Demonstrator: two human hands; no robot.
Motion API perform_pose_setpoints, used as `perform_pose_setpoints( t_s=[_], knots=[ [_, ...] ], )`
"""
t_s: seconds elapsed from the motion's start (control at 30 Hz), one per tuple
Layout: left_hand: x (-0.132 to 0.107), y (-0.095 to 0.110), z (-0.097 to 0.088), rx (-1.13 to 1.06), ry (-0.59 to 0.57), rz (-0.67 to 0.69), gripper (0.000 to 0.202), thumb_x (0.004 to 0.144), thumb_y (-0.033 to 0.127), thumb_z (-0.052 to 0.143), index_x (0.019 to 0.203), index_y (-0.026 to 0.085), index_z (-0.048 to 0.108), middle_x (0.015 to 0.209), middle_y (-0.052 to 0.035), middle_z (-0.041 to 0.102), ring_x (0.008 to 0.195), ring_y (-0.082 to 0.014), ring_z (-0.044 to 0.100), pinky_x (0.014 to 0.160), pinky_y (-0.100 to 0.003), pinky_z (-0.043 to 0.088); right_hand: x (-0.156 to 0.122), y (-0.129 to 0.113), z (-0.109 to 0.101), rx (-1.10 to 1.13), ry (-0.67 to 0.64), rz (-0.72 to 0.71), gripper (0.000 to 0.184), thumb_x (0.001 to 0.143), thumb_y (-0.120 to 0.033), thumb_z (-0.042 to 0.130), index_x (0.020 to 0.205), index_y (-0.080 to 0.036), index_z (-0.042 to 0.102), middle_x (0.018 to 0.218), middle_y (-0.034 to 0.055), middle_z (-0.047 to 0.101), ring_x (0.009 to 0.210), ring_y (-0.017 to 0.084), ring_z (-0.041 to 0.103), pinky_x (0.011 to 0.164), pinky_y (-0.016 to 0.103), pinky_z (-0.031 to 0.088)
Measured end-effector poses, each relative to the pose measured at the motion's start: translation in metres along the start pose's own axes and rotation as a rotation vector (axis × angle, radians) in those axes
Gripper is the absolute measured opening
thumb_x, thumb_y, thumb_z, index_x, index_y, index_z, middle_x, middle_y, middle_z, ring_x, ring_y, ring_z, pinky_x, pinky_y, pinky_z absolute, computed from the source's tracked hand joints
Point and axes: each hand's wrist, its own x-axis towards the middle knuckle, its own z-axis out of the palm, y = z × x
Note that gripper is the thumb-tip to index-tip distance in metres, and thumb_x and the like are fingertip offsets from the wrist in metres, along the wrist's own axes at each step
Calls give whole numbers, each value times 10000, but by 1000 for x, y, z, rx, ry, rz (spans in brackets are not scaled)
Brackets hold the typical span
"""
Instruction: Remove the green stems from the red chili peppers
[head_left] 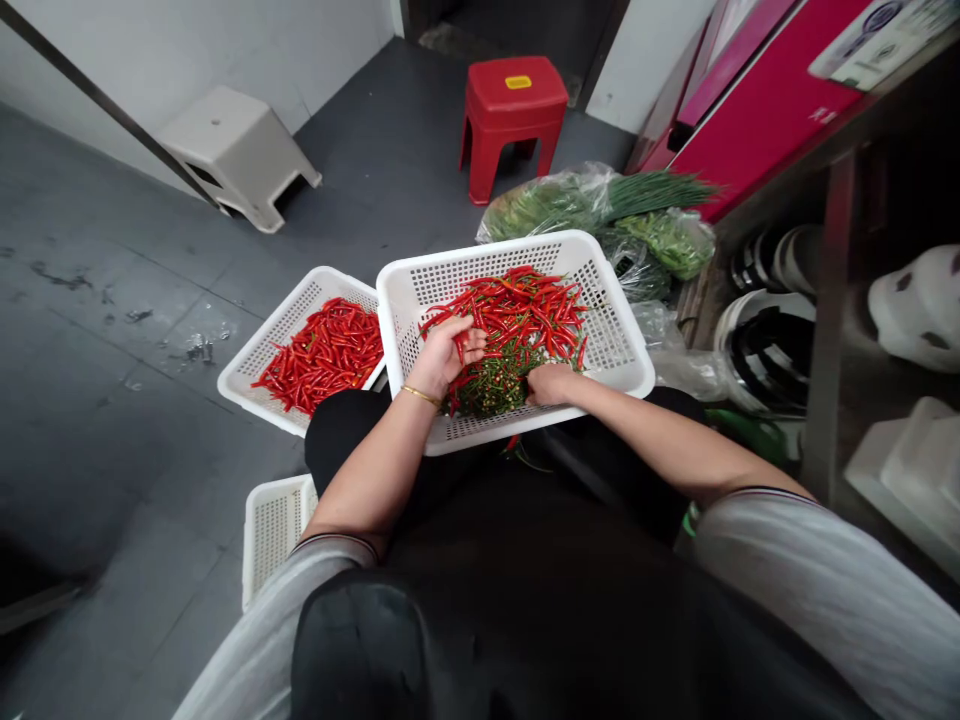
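A white perforated basket [517, 246] rests across my lap. Red chili peppers [525, 305] fill its far part, and a heap of green chili stems [491, 385] lies on the near side. My left hand [450, 352], a gold bangle at the wrist, is inside the basket at the left of the heap. Its fingers curl inward, with a bit of red chili showing at the palm. Over at the right edge of the stems, my right hand [551, 385] points down with its fingers closed. Its fingertips are hidden, so whatever they hold cannot be made out.
A second white basket [251, 385] with red chilies sits on the floor at left; another white basket [270, 530] is nearer me. Beyond stand a red stool [516, 100] and a grey stool [232, 140]. Bagged greens [555, 205] lie front right, beside a shelf with dishes [772, 340].
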Motion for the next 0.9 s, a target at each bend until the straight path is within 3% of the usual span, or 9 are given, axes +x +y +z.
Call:
perform_pose_setpoints(
  t_s=[0.13,0.23,0.33,0.5,0.6,0.7,0.77,0.83,0.9],
  knots=[
    [2,-12,0,26,-84,-49,264,670,229,780,767,159,544,589,18,598,446,-67,499,419,-182,375,-9,15,-11,3,79,35,232,837,-349,607,899,-180,753,964,137,735,876,261,681,661,303,456],
    [2,-28,7,157,-85,-139,336,667,324,802,675,161,509,513,25,527,359,-45,376,355,-189,249,-24,18,-24,14,263,-99,320,934,-374,479,863,-180,723,880,110,729,812,224,661,659,289,413],
    [1,-37,12,271,-103,-160,380,697,410,776,654,175,481,478,41,472,343,-44,320,363,-203,193,-34,3,-26,8,365,-284,321,970,-344,426,904,-176,691,879,91,720,784,192,639,660,272,383],
    [-18,-28,17,626,-163,244,290,735,291,739,635,175,493,545,44,463,494,-74,378,482,-210,279,-32,-10,-24,62,257,-489,255,937,-283,483,827,-167,682,770,55,694,665,154,591,631,263,380],
    [-32,-17,22,719,-184,443,252,719,234,749,620,173,526,605,24,473,603,-98,408,574,-213,329,-28,-3,-35,228,128,-472,290,937,-277,458,808,-183,700,730,19,681,595,129,584,619,256,419],
    [-36,0,19,508,-8,480,227,735,247,737,662,185,531,624,19,484,593,-97,426,556,-211,333,-18,-2,-47,187,107,-231,343,962,-325,421,873,-180,719,791,58,702,663,173,643,657,287,467],
    [-30,15,11,252,107,436,240,775,271,687,664,190,491,606,22,485,522,-83,405,492,-209,307,-6,-15,-48,34,176,-153,339,951,-387,461,994,-165,714,966,129,708,855,239,669,756,328,482],
    [-20,28,0,18,139,385,262,807,271,618,636,188,437,575,22,484,455,-69,365,434,-208,276,10,-39,-41,-89,287,-285,427,899,-444,557,1216,-168,633,1226,177,628,1097,300,601,895,384,451],
    [-11,35,-10,-131,161,352,269,809,252,576,611,185,407,550,22,480,422,-59,351,401,-203,264,29,-70,-27,-187,399,-543,664,813,-466,670,1387,-184,490,1404,188,497,1275,355,455,1018,467,359]
  ],
)
